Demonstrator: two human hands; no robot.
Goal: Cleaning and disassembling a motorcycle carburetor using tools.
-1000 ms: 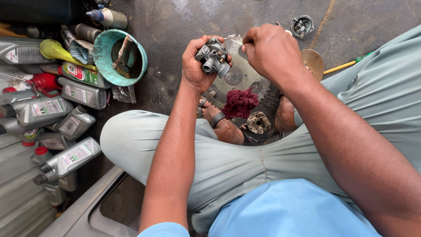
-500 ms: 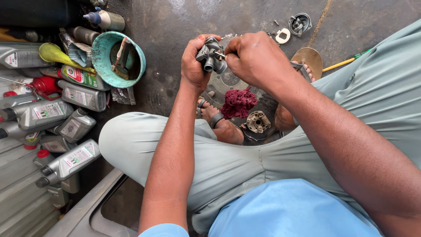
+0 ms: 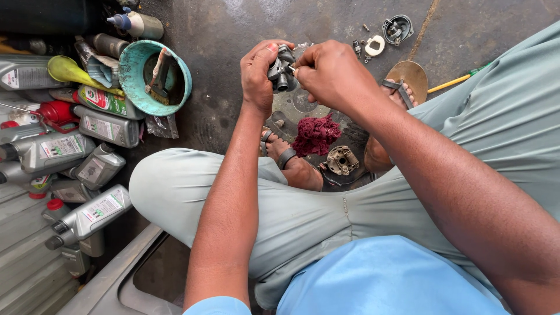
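Hands (image 3: 259, 76) (image 3: 332, 73) grip grey carburettor (image 3: 281, 69) above red rag (image 3: 315, 135), oil bottles (image 3: 93, 213) beside.

A stained concrete floor (image 3: 233, 35) is being occupied: grey oil bottles (image 3: 93, 213) are being crowded along the frame's left, a teal bucket (image 3: 133, 70) upper left, a red rag (image 3: 316, 134) centre, small metal parts (image 3: 396, 29) upper right.
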